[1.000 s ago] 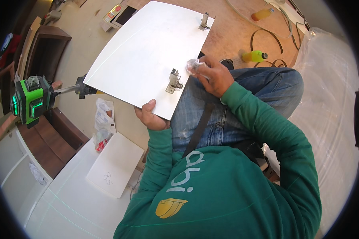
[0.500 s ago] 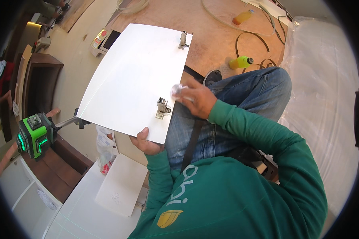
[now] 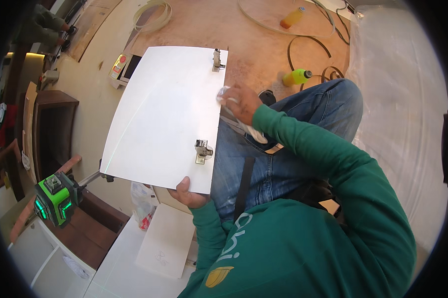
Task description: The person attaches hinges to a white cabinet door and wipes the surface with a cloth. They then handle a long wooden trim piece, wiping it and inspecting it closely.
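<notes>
Got my left hand [image 3: 190, 195] pinching the near edge of this white panel [image 3: 154, 114], thumb on top, while my right hand [image 3: 241, 102] has a crumpled white rag [image 3: 222, 93] up against the right edge, between the two metal hinges, near one [image 3: 203, 152] and far one [image 3: 217, 60]. There's a green laser level [image 3: 57, 198] off to my left, a yellow-green bottle [image 3: 297, 77] past my knee, and clear plastic sheeting [image 3: 398, 124] all down my right side.
</notes>
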Tool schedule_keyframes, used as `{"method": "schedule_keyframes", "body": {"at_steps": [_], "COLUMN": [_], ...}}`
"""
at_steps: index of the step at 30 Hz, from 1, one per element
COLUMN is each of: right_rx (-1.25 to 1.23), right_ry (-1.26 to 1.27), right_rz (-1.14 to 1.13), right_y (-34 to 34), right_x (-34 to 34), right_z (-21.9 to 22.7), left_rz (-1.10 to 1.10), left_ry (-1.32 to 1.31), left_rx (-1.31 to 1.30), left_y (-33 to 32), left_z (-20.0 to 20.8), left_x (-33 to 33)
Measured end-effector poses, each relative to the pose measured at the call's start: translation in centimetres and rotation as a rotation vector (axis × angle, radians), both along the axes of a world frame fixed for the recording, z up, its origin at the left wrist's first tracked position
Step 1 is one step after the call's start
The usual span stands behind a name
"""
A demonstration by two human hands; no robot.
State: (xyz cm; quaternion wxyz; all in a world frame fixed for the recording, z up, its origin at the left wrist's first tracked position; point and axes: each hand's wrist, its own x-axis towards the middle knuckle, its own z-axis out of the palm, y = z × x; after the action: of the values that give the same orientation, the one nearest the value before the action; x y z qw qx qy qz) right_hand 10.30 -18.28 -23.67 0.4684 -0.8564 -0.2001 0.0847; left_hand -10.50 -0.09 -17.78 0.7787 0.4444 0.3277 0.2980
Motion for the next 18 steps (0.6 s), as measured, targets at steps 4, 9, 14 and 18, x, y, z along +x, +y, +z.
{"method": "schedule_keyframes", "body": {"at_steps": [4, 9, 14, 18], "right_rx": [0.034, -0.011, 0.028, 0.022], "right_ry": [0.018, 0.055, 0.091, 0.029], "right_rz": [-0.095, -0.280, -0.363, -0.382], "right_y": [0.5, 1.1, 2.4, 2.5], "right_x": [-0.9, 3.2, 3.6, 4.4], "right_z": [0.6, -3.8, -6.2, -7.9], "left_rz": [0.033, 0.055, 0.061, 0.083], "left_ry": [0.039, 0.043, 0.120, 0.118], "left_rx": [-0.036, -0.039, -0.002, 0.054], "left_y": [0.2, -0.1, 0.0, -0.2], "left_z": [-0.2, 0.2, 1.0, 0.3], "left_x": [-0.2, 0.5, 0.4, 0.1]}}
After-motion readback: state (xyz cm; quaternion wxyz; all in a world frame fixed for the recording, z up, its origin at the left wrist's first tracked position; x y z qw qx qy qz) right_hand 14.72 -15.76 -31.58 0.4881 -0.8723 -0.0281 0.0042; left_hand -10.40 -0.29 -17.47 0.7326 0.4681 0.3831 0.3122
